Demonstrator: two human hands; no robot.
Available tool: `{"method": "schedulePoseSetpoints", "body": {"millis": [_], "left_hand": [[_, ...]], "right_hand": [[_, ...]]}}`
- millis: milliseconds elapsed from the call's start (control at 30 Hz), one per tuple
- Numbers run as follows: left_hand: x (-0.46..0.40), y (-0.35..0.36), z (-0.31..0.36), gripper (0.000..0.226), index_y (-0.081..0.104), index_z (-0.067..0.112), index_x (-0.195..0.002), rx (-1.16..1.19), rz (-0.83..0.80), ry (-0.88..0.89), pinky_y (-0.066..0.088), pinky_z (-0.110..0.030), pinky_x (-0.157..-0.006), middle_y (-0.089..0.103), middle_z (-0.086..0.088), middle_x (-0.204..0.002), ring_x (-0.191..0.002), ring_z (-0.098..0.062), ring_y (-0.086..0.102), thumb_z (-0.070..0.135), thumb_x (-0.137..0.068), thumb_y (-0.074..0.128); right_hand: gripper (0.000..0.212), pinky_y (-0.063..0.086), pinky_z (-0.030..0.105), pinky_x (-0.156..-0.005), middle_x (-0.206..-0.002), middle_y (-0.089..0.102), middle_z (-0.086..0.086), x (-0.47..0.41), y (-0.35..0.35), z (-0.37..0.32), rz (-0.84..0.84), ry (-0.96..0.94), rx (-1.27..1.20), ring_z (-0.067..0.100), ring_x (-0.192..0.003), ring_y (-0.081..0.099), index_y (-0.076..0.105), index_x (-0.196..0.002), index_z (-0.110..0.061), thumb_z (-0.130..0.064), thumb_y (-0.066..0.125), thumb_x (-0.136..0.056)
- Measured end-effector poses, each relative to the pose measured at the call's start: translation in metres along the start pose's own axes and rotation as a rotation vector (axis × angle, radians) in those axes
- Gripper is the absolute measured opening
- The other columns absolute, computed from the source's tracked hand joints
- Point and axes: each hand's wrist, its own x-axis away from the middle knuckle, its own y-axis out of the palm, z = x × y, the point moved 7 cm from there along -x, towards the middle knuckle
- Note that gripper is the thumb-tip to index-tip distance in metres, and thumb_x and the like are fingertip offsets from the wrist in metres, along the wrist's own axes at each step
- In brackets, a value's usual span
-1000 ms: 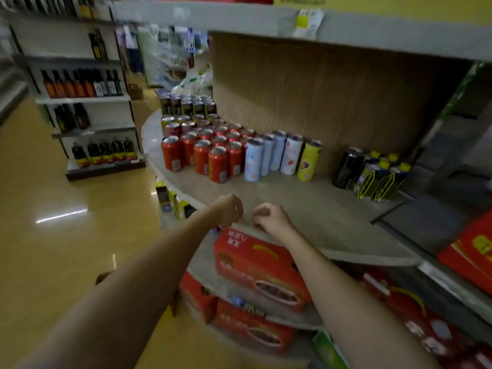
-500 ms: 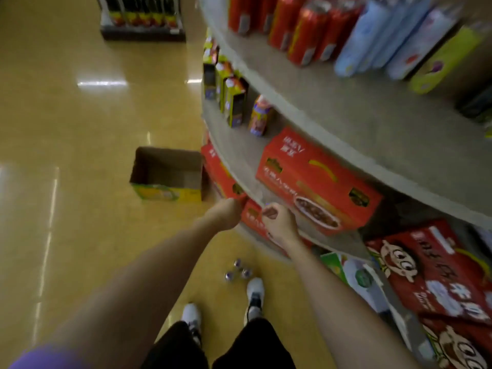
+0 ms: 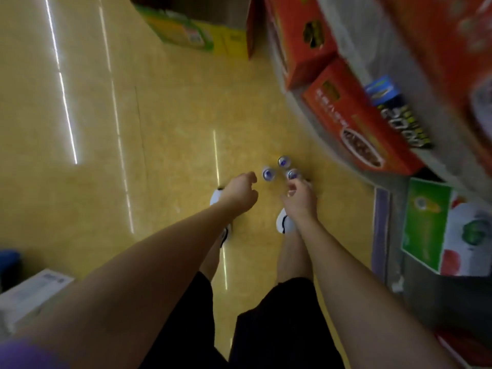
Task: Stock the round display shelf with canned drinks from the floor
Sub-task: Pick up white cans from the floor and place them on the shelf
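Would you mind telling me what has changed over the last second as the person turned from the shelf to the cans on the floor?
Both hands left the shelf edge and dropped to the floor. The left hand now hovers beside the three cans, fingers loosely curled, holding nothing. The right hand reaches the nearest can; whether it grips it is unclear. The cans stand in the same cluster, and the open cardboard box remains on the floor.

Yellow floor [image 3: 165, 145], three cans [image 3: 269, 173], open carton [image 3: 202, 30]

Open yellow-green carton [image 3: 202, 33] on tan floor [image 3: 165, 123]; red boxes [image 3: 359, 123] on lower tier; white box [image 3: 29, 294] bottom left.
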Motion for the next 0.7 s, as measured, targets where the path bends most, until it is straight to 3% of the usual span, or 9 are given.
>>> {"method": "schedulePoseSetpoints", "body": {"millis": [200,333,467,567,700], "left_hand": [[-0.083,0.077,-0.043,0.045,0.051,0.017,-0.128,0.075,0.022,-0.082,0.053,-0.040,-0.087,0.060,-0.007,-0.125,-0.108,-0.028,0.061,0.010,-0.083,0.054],[-0.140,0.110,-0.071,0.045,0.049,0.014,-0.129,0.117,0.033,-0.125,0.051,-0.037,-0.086,0.060,-0.010,-0.125,-0.108,-0.029,0.059,0.010,-0.084,0.055],[-0.183,0.136,-0.100,0.047,0.048,0.010,-0.130,0.153,0.053,-0.164,0.049,-0.035,-0.085,0.058,-0.012,-0.127,-0.108,-0.030,0.059,0.009,-0.084,0.056],[-0.202,0.153,-0.120,0.047,0.048,0.009,-0.129,0.181,0.067,-0.189,0.050,-0.037,-0.086,0.057,-0.013,-0.127,-0.108,-0.031,0.058,0.009,-0.083,0.057],[-0.210,0.167,-0.142,0.046,0.048,0.009,-0.129,0.213,0.085,-0.236,0.049,-0.036,-0.085,0.056,-0.012,-0.129,-0.108,-0.030,0.058,0.009,-0.084,0.057]], "right_hand": [[0.035,0.043,0.030,-0.077,-0.118,0.058,0.008,-0.101,0.056,0.036,-0.111,-0.079,0.197,0.022,-0.098,0.057,0.059,-0.119,-0.012,-0.013,0.067,-0.085],[0.031,0.040,0.032,-0.077,-0.124,0.054,0.009,-0.163,0.103,0.052,-0.188,-0.170,0.351,0.027,-0.108,0.053,0.058,-0.118,-0.013,-0.016,0.065,-0.088],[0.049,0.047,0.040,-0.081,-0.126,0.049,0.013,-0.206,0.155,0.069,-0.269,-0.203,0.477,0.034,-0.108,0.054,0.048,-0.133,-0.018,-0.019,0.064,-0.087],[0.063,0.046,0.040,-0.080,-0.140,0.037,0.014,-0.226,0.191,0.083,-0.374,-0.226,0.638,0.037,-0.108,0.055,0.034,-0.145,-0.023,-0.021,0.064,-0.090],[0.053,0.046,0.041,-0.071,-0.136,0.037,0.019,-0.247,0.213,0.093,-0.345,-0.263,0.768,0.040,-0.098,0.058,0.035,-0.142,-0.023,-0.014,0.058,-0.095]]}}
